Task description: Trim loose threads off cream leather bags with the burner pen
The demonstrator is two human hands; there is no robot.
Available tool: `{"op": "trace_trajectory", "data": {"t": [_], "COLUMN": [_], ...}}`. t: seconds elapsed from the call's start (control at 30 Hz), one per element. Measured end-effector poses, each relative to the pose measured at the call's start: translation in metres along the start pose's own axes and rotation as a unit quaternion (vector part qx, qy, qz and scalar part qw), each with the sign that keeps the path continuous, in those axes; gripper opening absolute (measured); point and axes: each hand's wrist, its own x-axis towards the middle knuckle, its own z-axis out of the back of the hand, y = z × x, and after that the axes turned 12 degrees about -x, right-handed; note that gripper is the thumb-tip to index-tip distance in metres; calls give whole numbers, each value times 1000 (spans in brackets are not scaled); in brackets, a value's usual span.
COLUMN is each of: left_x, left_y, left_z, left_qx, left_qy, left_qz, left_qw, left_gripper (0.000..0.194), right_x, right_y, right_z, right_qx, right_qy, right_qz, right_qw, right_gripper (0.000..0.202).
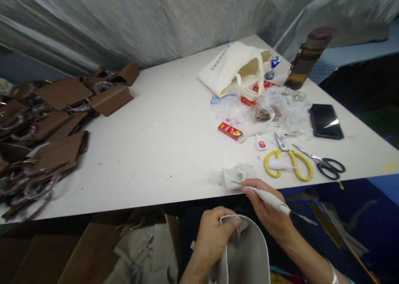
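My left hand (215, 232) pinches the top rim of a light grey bag (254, 246) below the table's front edge, thumb inside the opening. My right hand (268, 207) is closed around a thin white-handled tool (269, 199) with a pointed metal end at each side. One tip of the tool rests on or just above a crumpled whitish pad (237, 175) at the table edge. Right of the pad lie yellow-handled scissors (288, 161), with a small white nozzle-like piece (279, 164) over their handles, and black-handled scissors (327, 165).
Brown leather pieces (65, 93) are piled on the table's left. At the right are a cream tote bag (230, 66), clear plastic bags (289, 109), a red box (230, 131), a phone (326, 121) and a brown bottle (307, 59). Light bags (149, 250) fill a box below.
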Motion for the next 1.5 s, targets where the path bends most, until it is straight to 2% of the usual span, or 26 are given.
{"op": "trace_trajectory", "data": {"t": [0.1,0.23,0.3,0.4,0.67,0.93,1.07,1.2,1.3,1.37,1.5], "left_x": [-1,-3,-4,-5,-6,-8,-6,-2,-1,-1,-1], "left_y": [-1,-4,-5,-5,-7,-6,-5,-1,1,3,8], "left_z": [-2,-6,-8,-10,-13,-19,-17,-9,-4,-1,4], "left_qx": [3,19,35,56,58,54,29,3,-27,-55,-122], "left_qy": [-4,-3,3,11,24,46,42,13,-12,-23,-30], "left_qz": [7,4,-2,-12,-18,-35,-33,-29,-19,-13,-2], "left_qw": [1000,1000,999,998,998,997,998,1000,999,998,992], "left_gripper": [18,14,12,10,9,7,8,10,13,15,21], "right_x": [-4,-13,-16,-20,-17,-2,-9,-31,-41,-39,-19], "right_y": [1,2,0,-2,-4,3,5,0,-4,-3,3], "right_z": [7,15,16,17,23,30,26,17,10,8,9], "right_qx": [67,165,178,173,143,47,52,139,198,203,119], "right_qy": [13,118,148,160,181,248,226,180,118,71,12], "right_qz": [-55,-125,-140,-152,-126,-25,-40,-133,-188,-189,-114], "right_qw": [996,971,963,960,965,967,972,965,955,958,986], "right_gripper": [21,40,45,47,45,38,41,44,42,39,26]}}
